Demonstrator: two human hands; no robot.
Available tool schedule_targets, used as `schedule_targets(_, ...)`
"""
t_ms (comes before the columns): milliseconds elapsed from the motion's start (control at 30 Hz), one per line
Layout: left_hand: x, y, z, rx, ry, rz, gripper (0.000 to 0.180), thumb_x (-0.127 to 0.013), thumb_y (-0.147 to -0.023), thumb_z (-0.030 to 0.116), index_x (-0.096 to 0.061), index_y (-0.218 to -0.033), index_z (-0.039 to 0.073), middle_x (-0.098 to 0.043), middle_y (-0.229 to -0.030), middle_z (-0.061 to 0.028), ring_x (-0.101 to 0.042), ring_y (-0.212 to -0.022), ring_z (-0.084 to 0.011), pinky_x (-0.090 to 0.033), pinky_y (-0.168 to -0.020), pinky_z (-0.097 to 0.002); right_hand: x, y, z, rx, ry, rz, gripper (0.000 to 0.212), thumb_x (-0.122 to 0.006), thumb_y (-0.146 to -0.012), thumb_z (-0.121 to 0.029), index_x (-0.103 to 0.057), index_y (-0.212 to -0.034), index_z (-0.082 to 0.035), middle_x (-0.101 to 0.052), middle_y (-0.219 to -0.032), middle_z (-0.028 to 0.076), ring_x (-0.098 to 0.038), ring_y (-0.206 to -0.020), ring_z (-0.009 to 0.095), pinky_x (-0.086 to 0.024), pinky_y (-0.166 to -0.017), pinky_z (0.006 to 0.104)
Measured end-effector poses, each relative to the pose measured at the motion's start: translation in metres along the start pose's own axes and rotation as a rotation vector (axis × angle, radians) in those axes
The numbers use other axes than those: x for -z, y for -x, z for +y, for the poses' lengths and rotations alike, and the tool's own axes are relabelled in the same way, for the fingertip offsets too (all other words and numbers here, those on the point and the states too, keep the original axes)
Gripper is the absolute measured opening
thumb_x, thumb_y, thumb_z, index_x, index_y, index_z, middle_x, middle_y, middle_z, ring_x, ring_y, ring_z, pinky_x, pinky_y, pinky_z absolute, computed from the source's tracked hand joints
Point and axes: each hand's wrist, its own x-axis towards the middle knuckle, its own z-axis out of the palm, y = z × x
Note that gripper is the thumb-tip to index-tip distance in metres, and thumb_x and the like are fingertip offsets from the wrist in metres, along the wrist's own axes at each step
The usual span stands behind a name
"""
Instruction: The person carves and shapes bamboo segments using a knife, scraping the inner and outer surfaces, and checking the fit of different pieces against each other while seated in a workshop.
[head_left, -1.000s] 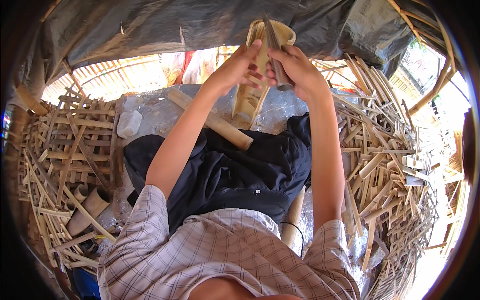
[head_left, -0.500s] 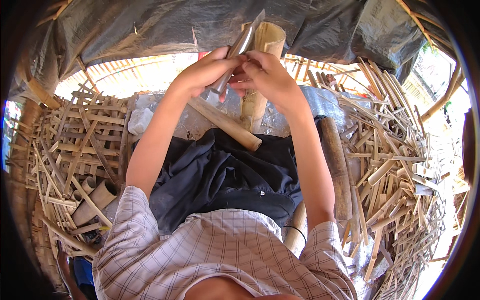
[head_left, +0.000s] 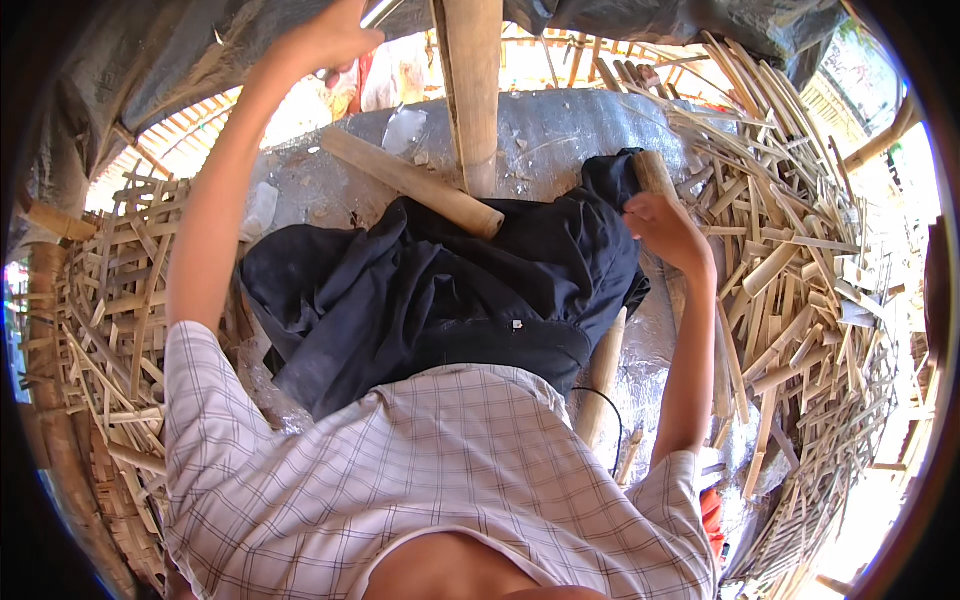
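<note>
My left hand [head_left: 340, 38] is raised at the top edge, its fingers closed round a knife. Only a bright strip of the knife blade [head_left: 378, 13] shows; the rest is cut off or hidden. Just right of it stands an upright bamboo piece [head_left: 474, 100], its upper end out of view. My right hand [head_left: 664, 228] is low at the right, fingers curled, over a bamboo tube [head_left: 654, 172] and beside dark cloth [head_left: 480, 270] covering my lap. Whether those fingers hold anything is hidden. Between my arms another bamboo length [head_left: 415, 182] lies slanted against the cloth.
Split bamboo strips [head_left: 790, 290] are heaped along the right side. At the left lies a lattice of woven bamboo slats [head_left: 125, 270]. A grey sheet [head_left: 560, 125] covers the ground ahead, with a dark tarp [head_left: 640, 20] hanging beyond. Another bamboo piece [head_left: 603, 370] rests by my right hip.
My hands have parted. The left has lifted up and leftward with the knife; the right has let go of it and dropped down to the right. The view has tilted.
</note>
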Motion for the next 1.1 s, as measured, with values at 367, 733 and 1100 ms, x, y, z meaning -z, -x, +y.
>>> schedule_targets(367, 0.002, 0.001, 0.064, -0.033, -0.324, -0.028, 0.032, -0.059, -0.089, 0.020, -0.055, -0.110, -0.003, -0.068, -0.079, -0.0198, -0.067, -0.062, -0.0269, -0.050, -0.053, -0.0428, -0.134, -0.048, -0.062, 0.314, 0.127, 0.087, 0.022, -0.067, -0.088, -0.010, -0.066, -0.102, 0.007, -0.070, -0.091, 0.028, -0.072, -0.086, 0.040, -0.059, -0.080, 0.0424)
schedule_targets(733, -0.003, -0.002, 0.096, -0.165, -0.292, -0.055, 0.035, -0.063, -0.084, 0.010, -0.057, -0.112, -0.011, -0.069, -0.094, -0.0258, -0.070, -0.060, -0.0288, -0.054, -0.051, -0.0431, -0.342, -0.162, -0.047, 0.236, 0.918, 0.478, 0.030, -0.060, -0.092, -0.019, -0.065, -0.120, -0.008, -0.067, -0.107, 0.009, -0.057, -0.109, 0.030, -0.052, -0.079, 0.0461)
schedule_targets(1100, 0.032, -0.002, 0.045, -0.075, -0.328, -0.031, 0.031, -0.060, -0.082, 0.003, -0.058, -0.110, -0.009, -0.069, -0.086, -0.0203, -0.069, -0.061, -0.0259, -0.056, -0.053, -0.0388, -0.304, -0.135, -0.069, 0.310, 0.826, 0.177, 0.082, -0.087, -0.069, -0.020, -0.050, -0.141, -0.005, -0.060, -0.126, 0.011, -0.051, -0.123, 0.031, -0.045, -0.093, 0.0486)
